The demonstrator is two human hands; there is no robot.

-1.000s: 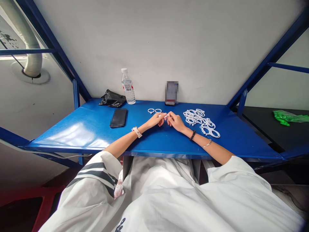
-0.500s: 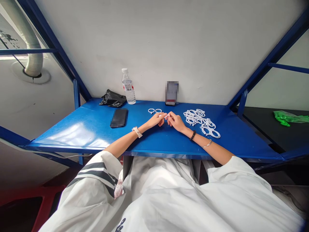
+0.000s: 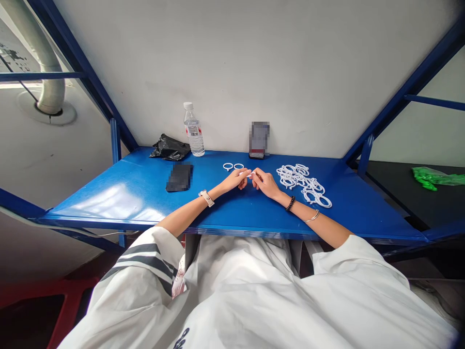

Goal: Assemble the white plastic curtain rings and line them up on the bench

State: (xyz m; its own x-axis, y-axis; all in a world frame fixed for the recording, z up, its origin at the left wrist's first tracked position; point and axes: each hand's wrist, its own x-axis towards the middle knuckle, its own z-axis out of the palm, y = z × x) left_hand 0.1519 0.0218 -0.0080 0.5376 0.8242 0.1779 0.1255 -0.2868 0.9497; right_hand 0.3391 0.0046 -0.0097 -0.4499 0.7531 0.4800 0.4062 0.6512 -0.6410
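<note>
My left hand (image 3: 236,180) and my right hand (image 3: 265,182) meet above the middle of the table, fingertips almost touching. Both are closed in a pinch on a small white ring (image 3: 250,175), mostly covered by the fingers. Just behind my left hand, two white rings with small eyelets (image 3: 227,169) lie side by side, the right one partly behind my fingers. To the right of my right hand spreads a loose pile of several white rings (image 3: 300,181), overlapping one another.
The blue table (image 3: 225,213) meets a grey wall. Along the back stand a water bottle (image 3: 195,135) and a blurred phone-like object (image 3: 258,140). A crumpled black bag (image 3: 170,148) and a flat black item (image 3: 179,177) lie left. Green items in clear plastic (image 3: 430,177) rest on a dark surface at right.
</note>
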